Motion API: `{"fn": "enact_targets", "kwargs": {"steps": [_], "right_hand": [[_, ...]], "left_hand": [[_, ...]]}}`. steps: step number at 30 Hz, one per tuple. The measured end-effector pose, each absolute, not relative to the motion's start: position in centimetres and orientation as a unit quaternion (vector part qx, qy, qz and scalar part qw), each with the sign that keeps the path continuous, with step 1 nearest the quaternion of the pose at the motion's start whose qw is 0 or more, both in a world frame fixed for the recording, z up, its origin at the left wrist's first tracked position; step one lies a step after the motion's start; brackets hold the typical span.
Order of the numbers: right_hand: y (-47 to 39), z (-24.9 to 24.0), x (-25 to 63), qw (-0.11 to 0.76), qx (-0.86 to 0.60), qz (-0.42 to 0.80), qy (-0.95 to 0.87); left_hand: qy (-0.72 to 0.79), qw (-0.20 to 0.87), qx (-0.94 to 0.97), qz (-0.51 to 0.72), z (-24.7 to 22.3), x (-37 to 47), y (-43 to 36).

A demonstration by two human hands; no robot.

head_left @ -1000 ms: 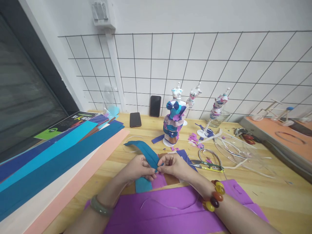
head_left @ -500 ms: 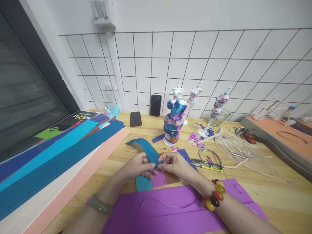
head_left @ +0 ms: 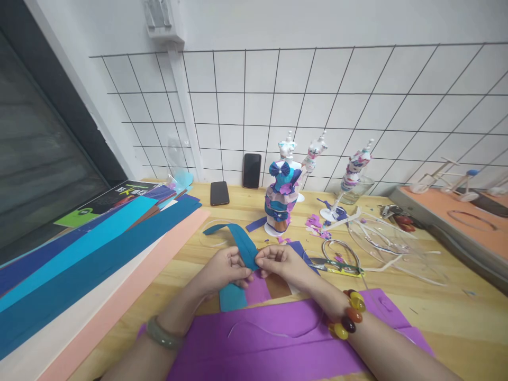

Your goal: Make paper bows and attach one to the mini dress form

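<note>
A dark teal paper strip [head_left: 243, 242] arches up and to the left from between my two hands. My left hand [head_left: 226, 270] has its fingers closed round the lower end of the strip. The fingertips of my right hand [head_left: 280, 262] pinch the same end from the right. Below the hands lie a light teal piece [head_left: 233, 299], a lilac piece [head_left: 257, 291] and a brown piece [head_left: 279, 286]. Nearest to me is a large purple sheet [head_left: 278, 344] with a thin pale thread on it.
A dressed miniature mannequin [head_left: 281, 198] stands behind the hands, others beyond it. Scissors [head_left: 335, 267] and wire loops [head_left: 342, 254] lie to the right. Long coloured strips [head_left: 99, 248] fill the left side. Two phones [head_left: 219, 193] are near the wall.
Both hands still hold the strip. The fingers of my left hand have curled in more beneath it, and the strip's end has shifted slightly. The whole view has moved a little.
</note>
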State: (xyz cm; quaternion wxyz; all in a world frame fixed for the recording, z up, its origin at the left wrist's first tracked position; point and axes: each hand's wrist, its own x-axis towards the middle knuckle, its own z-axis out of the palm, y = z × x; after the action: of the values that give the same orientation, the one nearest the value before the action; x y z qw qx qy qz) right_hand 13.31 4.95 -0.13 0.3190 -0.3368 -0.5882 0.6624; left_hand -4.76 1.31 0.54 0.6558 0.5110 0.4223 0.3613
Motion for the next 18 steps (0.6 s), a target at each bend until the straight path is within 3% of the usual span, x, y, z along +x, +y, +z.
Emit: {"fn": "enact_targets", "kwargs": {"steps": [18], "right_hand": [[5.23,-0.44,13.25,0.346,-0.348,0.663,-0.565]], "left_hand": [[0.426,0.658,0.490,0.382,0.29,-4.94,1.45]]}}
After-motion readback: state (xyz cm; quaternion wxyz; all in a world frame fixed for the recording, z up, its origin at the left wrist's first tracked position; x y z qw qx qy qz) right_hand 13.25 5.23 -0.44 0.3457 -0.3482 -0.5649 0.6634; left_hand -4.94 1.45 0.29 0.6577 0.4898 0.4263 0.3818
